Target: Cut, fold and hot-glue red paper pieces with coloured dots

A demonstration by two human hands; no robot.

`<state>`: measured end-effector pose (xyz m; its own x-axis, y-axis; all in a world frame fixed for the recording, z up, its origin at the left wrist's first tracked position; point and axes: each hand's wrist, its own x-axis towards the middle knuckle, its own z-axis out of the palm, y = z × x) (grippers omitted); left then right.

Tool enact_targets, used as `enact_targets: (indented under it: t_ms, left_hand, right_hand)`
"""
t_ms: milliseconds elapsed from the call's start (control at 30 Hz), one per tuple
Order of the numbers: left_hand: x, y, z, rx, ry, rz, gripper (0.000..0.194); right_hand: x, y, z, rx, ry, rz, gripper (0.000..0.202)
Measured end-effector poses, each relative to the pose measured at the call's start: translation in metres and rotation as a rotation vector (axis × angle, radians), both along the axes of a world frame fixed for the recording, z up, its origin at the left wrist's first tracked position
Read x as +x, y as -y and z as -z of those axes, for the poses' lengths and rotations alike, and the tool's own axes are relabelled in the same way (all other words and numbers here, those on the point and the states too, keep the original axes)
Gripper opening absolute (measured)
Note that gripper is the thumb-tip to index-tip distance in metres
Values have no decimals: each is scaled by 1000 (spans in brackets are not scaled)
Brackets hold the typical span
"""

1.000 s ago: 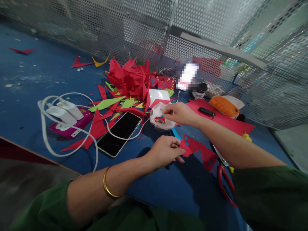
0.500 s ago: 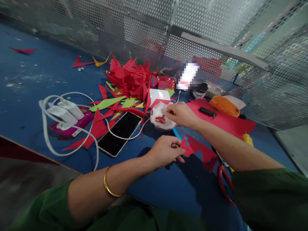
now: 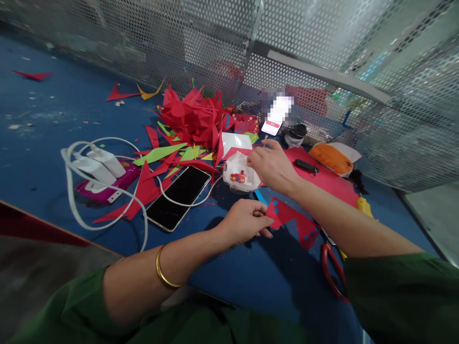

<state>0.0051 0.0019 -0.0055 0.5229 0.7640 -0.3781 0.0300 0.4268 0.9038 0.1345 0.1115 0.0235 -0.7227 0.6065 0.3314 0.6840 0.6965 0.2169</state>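
My left hand (image 3: 247, 222) pinches the left end of a red paper cutout (image 3: 292, 219), a zigzag strip with small blue squares on it. The strip hangs to the right, just above the blue table. Farther back, my right hand (image 3: 272, 165) is over the right rim of a small clear bowl (image 3: 229, 184) lined with white paper. Its thumb and fingertips are drawn together, and whatever they hold, if anything, is too small to see. Small red, yellow and blue bits (image 3: 238, 178) lie in the bowl. Red-handled scissors (image 3: 332, 272) lie under my right forearm, their blades partly hidden.
Red paper scraps (image 3: 193, 114) are heaped behind a dark phone (image 3: 179, 198). White cables loop over a purple power strip (image 3: 124, 184) at left. A lit phone (image 3: 278, 114) leans against the perforated metal panel (image 3: 215, 43). Red paper (image 3: 333, 186) and an orange packet (image 3: 332, 159) lie at right.
My right hand has risen slightly at the bowl's rim, and its index finger is lifted more. My left hand still holds the red paper cutout. The whole view has shifted slightly.
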Motion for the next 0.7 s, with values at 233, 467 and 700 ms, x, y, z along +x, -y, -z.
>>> enact_targets:
  t_ms: [233,467,700]
  left_hand:
    - [0,-1,-1,-2,-4,-17,16]
    - [-1,-3,4,44,6,-12,11]
    - [-2,-3,4,32,39,-95,7]
  right_hand:
    - [-10,7,-10,199,130,7,27]
    - [-13,20,-20,17,-169,109,21]
    - [3,48,-55,-616,-997,304,13]
